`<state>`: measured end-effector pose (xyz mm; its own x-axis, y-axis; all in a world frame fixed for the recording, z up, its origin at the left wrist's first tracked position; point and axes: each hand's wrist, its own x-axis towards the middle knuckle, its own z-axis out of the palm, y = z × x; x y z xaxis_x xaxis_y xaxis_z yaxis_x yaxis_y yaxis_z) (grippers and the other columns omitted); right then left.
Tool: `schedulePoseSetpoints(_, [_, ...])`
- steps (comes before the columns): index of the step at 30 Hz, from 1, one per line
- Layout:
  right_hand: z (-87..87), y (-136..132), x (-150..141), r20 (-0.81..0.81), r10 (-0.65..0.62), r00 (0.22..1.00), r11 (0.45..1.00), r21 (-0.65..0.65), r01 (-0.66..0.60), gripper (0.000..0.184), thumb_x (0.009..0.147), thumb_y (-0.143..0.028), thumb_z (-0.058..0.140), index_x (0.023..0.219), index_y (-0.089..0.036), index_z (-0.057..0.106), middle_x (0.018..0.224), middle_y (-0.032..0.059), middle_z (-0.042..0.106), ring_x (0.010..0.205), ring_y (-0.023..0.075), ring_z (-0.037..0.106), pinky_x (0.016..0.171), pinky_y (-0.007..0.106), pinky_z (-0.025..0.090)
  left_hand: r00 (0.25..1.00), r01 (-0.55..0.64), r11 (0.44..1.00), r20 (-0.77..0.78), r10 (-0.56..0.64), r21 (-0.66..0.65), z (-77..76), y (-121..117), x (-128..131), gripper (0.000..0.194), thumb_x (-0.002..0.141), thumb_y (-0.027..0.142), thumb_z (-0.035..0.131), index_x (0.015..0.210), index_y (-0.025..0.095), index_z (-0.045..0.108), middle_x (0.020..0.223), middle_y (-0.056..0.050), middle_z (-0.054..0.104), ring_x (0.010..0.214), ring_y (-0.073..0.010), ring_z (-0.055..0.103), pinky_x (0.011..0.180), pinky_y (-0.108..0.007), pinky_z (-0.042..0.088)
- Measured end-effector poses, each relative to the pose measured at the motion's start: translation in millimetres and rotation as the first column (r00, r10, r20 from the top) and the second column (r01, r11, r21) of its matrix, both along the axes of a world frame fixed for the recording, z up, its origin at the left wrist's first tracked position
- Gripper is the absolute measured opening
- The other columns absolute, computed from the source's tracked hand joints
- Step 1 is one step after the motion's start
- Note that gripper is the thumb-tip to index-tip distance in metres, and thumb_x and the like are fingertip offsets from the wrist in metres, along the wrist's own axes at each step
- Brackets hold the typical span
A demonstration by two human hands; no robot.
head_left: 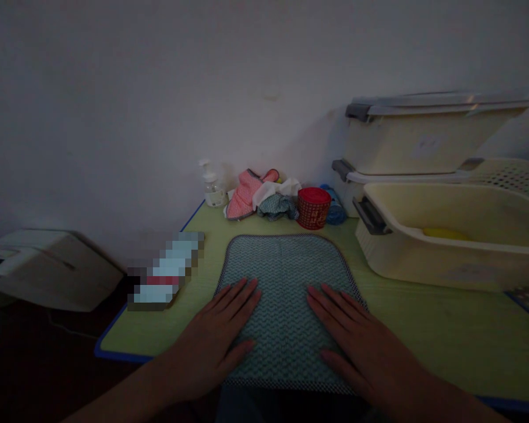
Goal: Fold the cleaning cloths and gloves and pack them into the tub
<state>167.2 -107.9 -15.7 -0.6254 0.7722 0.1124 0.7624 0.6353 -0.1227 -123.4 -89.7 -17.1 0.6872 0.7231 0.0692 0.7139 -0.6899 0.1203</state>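
A teal, textured cleaning cloth (286,329) with a dark checked border lies spread out on the light green table, its front edge at the table's near side. My left hand (229,335) rests flat on the cloth's left part, fingers stretched out and thumb apart. On the right part, my right hand (348,335) also lies flat, its fingers extended toward the middle. Neither hand grips anything. Both palms hide parts of the cloth's side edges.
Behind the cloth stand a pump bottle (214,191), crumpled pink cloths (244,197), a red round container (314,208) and a blue item (335,205). A cream basket (436,264) and stacked lidded boxes (405,141) occupy the right. A pixelated flat object (167,270) lies left.
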Motion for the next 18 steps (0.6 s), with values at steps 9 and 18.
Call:
schedulePoseSetpoints(9, [5.2, -3.7, 5.8, 0.036, -0.002, 0.999, 1.000, -0.024, 0.003, 0.059, 0.091, -0.045, 0.036, 0.142, -0.017, 0.023, 0.146, 0.0070, 0.025, 0.133, 0.0259, 0.027, 0.104, 0.050, 0.033, 1.000, -0.005, 1.000, 0.015, 0.005, -0.029, 0.0, 1.3, -0.2, 0.061, 0.093, 0.042, 0.036, 0.144, 0.028, 0.005, 0.152, -0.004, 0.012, 0.139, -0.0215, 0.013, 0.111, -0.043, 0.021])
schedulePoseSetpoints(18, [14.2, -22.6, 15.0, -0.014, 0.115, 0.993, 0.992, 0.049, -0.114, 0.078, 0.080, -0.041, 0.056, 0.143, -0.015, 0.019, 0.145, 0.0107, 0.025, 0.131, 0.0275, 0.031, 0.101, 0.045, 0.039, 0.971, 0.237, 0.965, 0.002, -0.239, -0.111, 17.5, -11.7, -14.4, 0.077, 0.085, 0.043, 0.051, 0.144, 0.029, 0.003, 0.151, -0.007, 0.005, 0.138, -0.0281, 0.009, 0.109, -0.052, 0.021])
